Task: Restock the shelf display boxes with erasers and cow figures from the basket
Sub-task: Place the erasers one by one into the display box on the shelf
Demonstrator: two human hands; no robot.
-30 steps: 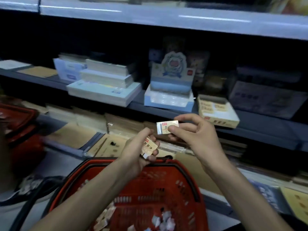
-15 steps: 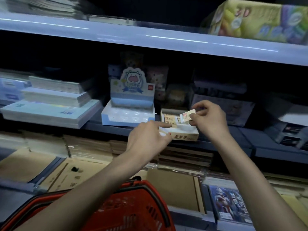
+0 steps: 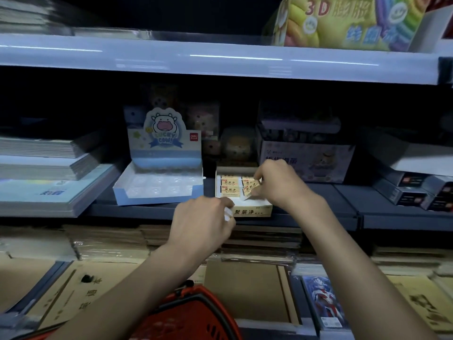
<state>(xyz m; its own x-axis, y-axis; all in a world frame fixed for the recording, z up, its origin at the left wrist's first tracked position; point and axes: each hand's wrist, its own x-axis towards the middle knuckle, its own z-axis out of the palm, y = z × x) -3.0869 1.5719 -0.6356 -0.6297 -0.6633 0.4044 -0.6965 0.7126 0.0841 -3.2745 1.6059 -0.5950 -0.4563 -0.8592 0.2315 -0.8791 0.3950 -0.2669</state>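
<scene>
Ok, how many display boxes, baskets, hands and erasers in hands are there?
Blue-and-white cardboard cow display box: 1
Cream cardboard eraser display box: 1
Red plastic basket: 1
Hands: 2, left hand and right hand
Small cream wrapped erasers held: 2, left eraser and right eraser
Total: 7

Glossy shelf lip (image 3: 220,57) catches the light above card and plastic stock.
The cow box (image 3: 163,153) is smooth printed card, and its tray (image 3: 157,190) is clear, shiny moulded plastic. The eraser box (image 3: 252,211) is matt cream card, each eraser (image 3: 230,190) sleeved in printed paper. Below lie matt brown kraft-paper pads (image 3: 245,285) and stacks (image 3: 107,244) under crinkled glossy film (material beneath unclear). The basket (image 3: 186,322) is red perforated plastic with a slight sheen.
</scene>
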